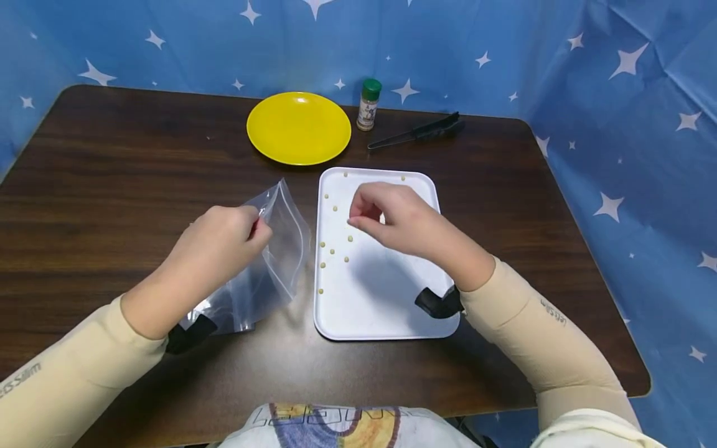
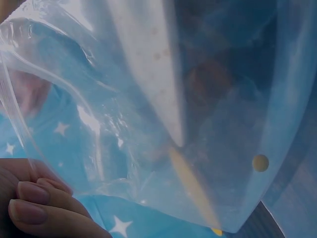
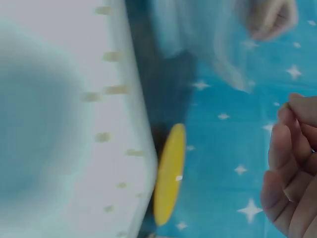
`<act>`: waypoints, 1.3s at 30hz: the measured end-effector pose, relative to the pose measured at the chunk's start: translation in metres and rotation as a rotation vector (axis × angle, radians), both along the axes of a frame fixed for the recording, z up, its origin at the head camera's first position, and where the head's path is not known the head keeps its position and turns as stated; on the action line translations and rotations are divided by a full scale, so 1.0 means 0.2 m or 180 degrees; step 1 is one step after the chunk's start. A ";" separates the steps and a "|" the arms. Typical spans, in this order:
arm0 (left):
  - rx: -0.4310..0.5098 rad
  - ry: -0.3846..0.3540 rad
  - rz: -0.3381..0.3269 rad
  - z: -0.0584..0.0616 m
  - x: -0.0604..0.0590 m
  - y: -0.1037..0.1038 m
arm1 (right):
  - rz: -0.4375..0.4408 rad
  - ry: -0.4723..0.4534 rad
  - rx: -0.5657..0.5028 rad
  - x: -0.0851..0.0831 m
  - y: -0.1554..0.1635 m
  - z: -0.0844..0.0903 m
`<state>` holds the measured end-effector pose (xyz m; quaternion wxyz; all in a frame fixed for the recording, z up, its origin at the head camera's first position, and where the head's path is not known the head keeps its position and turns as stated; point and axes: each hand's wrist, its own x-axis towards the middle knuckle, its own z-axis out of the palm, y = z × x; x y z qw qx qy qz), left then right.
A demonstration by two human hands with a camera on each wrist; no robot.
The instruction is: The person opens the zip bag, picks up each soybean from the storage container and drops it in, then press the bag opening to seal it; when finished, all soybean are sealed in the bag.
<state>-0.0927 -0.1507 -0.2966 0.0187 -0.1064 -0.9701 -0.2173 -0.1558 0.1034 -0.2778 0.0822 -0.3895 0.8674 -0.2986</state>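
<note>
My left hand [image 1: 224, 236] grips the edge of a clear zip bag [image 1: 285, 249] left of the tray; the bag's mouth gapes toward the right. One pale yellow soybean [image 2: 260, 163] shows through the plastic in the left wrist view. Over the white tray [image 1: 386, 317], my right hand [image 1: 400, 218] has thumb and forefinger pinched together, with what looks like a tiny soybean [image 3: 286, 105] at the tips, mostly hidden. Several loose soybeans [image 1: 332, 251] lie scattered on the tray, mainly along its left side.
Behind the bag and tray is a yellow plate [image 1: 299, 129]. A green-capped shaker [image 1: 368, 106] stands upright beside it, and black-handled tongs [image 1: 414, 133] lie to the right. The dark wooden table [image 1: 112, 186] meets a blue star-patterned curtain [image 1: 185, 43] at the back.
</note>
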 end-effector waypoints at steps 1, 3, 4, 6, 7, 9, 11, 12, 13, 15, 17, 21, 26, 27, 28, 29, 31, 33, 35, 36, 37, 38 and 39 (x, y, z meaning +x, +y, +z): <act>0.0003 -0.0010 0.0005 0.00 0.00 0.00 | -0.0014 0.0002 -0.0098 -0.02 -0.02 0.02; -0.0002 -0.0022 0.0013 0.00 0.00 0.00 | 0.0000 0.0043 -0.0269 -0.05 -0.08 0.05; -0.0009 -0.0030 0.0008 0.00 0.01 0.00 | 0.0036 0.0072 -0.0355 -0.06 -0.10 0.07; -0.0017 -0.0064 0.0003 0.00 0.01 0.01 | 0.0112 0.0095 -0.0466 -0.08 -0.17 0.08; -0.0018 -0.0065 -0.0004 0.00 0.01 0.01 | 0.0141 0.0092 -0.0494 -0.08 -0.20 0.08; -0.0012 -0.0057 -0.0016 0.00 0.00 0.02 | 0.0227 0.0077 -0.0539 -0.09 -0.25 0.08; 0.0009 -0.0008 -0.0034 0.00 0.00 0.02 | 0.0297 0.0058 -0.0528 -0.09 -0.30 0.07; 0.0019 0.0031 -0.0043 0.00 0.01 0.02 | 0.0321 0.0066 -0.0491 -0.09 -0.33 0.07; 0.0022 0.0071 -0.0055 0.00 0.01 0.02 | 0.0344 0.0070 -0.0445 -0.09 -0.35 0.06; 0.0030 0.0143 -0.0073 0.00 0.01 0.02 | 0.0390 0.0077 -0.0319 -0.09 -0.38 0.05; 0.0035 0.0204 -0.0086 0.00 0.01 0.02 | 0.0417 0.0075 -0.0167 -0.09 -0.41 0.03; 0.0037 0.0293 -0.0091 0.00 0.01 0.02 | 0.0447 0.0054 0.0028 -0.08 -0.44 0.01; 0.0027 0.0391 -0.0099 0.00 0.01 0.01 | 0.0461 0.0113 0.0077 -0.07 -0.44 0.00; 0.0028 0.0394 -0.0100 0.00 0.01 0.01 | 0.0465 0.0127 0.0062 -0.07 -0.44 0.00; 0.0029 0.0400 -0.0096 0.00 0.01 0.01 | 0.0476 0.0142 0.0034 -0.07 -0.44 0.00; 0.0029 0.0402 -0.0091 0.00 0.01 0.01 | 0.0481 0.0156 0.0013 -0.07 -0.44 0.00; 0.0032 0.0394 -0.0076 0.01 0.01 0.01 | 0.0497 0.0183 -0.0045 -0.08 -0.44 0.00; 0.0033 0.0373 -0.0062 0.01 0.01 0.00 | 0.0512 0.0195 -0.0089 -0.08 -0.44 0.00; 0.0035 0.0333 -0.0053 0.01 0.01 0.00 | 0.0503 0.0168 -0.0093 -0.08 -0.43 0.00; 0.0035 0.0306 -0.0054 0.02 0.01 0.00 | 0.0495 0.0154 -0.0101 -0.09 -0.43 0.00; 0.0038 0.0272 -0.0050 0.02 0.01 -0.01 | 0.0468 0.0126 -0.0092 -0.09 -0.42 0.01; 0.0038 0.0245 -0.0047 0.02 0.01 -0.01 | 0.0432 0.0100 -0.0081 -0.10 -0.41 0.01; 0.0042 0.0207 -0.0037 0.02 0.01 -0.01 | 0.0391 0.0072 -0.0072 -0.10 -0.41 0.01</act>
